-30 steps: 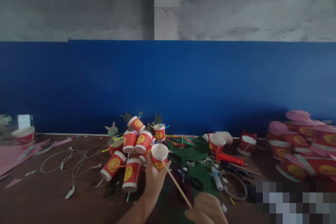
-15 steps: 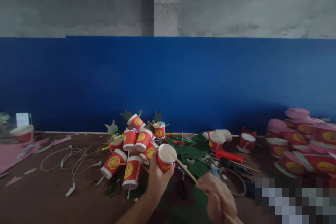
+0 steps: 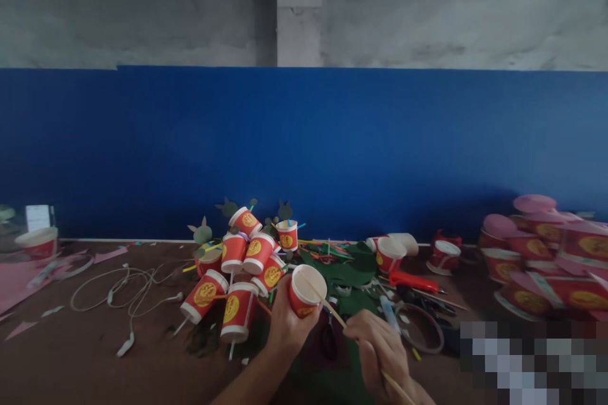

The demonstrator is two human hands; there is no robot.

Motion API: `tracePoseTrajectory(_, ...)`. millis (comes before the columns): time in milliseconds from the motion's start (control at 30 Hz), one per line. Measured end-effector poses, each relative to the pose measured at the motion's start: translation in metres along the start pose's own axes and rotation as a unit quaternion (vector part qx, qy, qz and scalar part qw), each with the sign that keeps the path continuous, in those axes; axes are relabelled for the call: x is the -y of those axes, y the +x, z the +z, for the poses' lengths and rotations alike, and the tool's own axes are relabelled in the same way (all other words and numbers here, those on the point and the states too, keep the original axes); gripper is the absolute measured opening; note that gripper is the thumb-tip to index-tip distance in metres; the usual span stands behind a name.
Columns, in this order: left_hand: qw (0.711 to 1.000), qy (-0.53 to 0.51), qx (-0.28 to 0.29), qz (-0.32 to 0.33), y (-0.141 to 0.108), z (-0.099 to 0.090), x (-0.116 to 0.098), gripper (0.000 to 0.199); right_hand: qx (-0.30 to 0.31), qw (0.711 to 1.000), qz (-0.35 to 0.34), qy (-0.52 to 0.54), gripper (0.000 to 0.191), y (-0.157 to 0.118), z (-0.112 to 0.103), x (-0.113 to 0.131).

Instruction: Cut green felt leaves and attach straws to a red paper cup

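"Table (image 3: 156,361), dark brown, lies below; what's above?"

"A left hand (image 3: 288,324) and right hand (image 3: 380,345), both curled closed."

"Around what?"

"The left, a round red-and-white paper cup (image 3: 302,300): probably light, easily dented, so hold its side gently. The right, a thin pale wooden stick (image 3: 335,314) crossing the cup's rim, likely stiff; grip mid-shaft."

Stick (image 3: 335,313) partly hidden by right hand (image 3: 382,349), pink paper (image 3: 15,285) cropped left

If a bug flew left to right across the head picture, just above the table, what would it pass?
Lone cup, earphones, cup pile, held cup, red tool, pink circles.
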State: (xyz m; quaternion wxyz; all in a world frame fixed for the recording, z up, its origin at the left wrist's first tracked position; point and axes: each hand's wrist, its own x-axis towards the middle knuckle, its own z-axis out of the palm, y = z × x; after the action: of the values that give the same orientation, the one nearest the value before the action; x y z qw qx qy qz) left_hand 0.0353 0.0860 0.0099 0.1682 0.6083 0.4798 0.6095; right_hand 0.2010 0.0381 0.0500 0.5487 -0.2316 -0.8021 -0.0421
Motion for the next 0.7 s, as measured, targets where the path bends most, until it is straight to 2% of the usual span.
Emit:
tracePoseTrajectory(100, 0.998, -0.041, 0.056, -0.005, -0.001, -0.002, -0.007, 0.054, 0.039, 0.999, 0.022, -0.003, 0.016, 0.003, -0.002, 0.002)
tracePoseTrajectory(233, 0.987, -0.112, 0.108, -0.048, -0.002, -0.008, -0.023, 0.053, 0.085, 0.990, 0.102, -0.040, 0.016, 0.009, -0.001, 0.005)
tracePoseTrajectory(367, 0.967, -0.178, 0.176, -0.037, -0.003, -0.009, -0.031, 0.051, 0.101, 0.981, 0.148, -0.076, 0.016, 0.009, 0.000, 0.004)
tracePoseTrajectory(467, 0.961, -0.209, 0.170, -0.059, -0.003, -0.009, -0.028, 0.054, 0.102, 0.982, 0.137, -0.078, 0.044, 0.004, 0.000, -0.001)
tracePoseTrajectory(533, 0.962, -0.210, 0.158, -0.073, -0.002, -0.009, -0.024, 0.055, 0.069, 0.982, 0.161, -0.063, 0.047, 0.002, 0.000, -0.007)
tracePoseTrajectory(600, 0.960, -0.213, 0.167, -0.074, -0.001, -0.009, -0.025, 0.056, 0.015, 0.967, 0.253, -0.023, 0.031, 0.003, 0.002, -0.012)
tracePoseTrajectory(633, 0.955, -0.220, 0.185, -0.067, -0.002, -0.010, -0.026, 0.057, -0.003, 0.948, 0.317, 0.014, 0.024, 0.003, 0.003, -0.014)
tracePoseTrajectory(700, 0.940, -0.239, 0.238, -0.052, -0.003, -0.011, -0.033, 0.054, -0.024, 0.887, 0.445, 0.117, 0.028, 0.006, 0.007, -0.016)
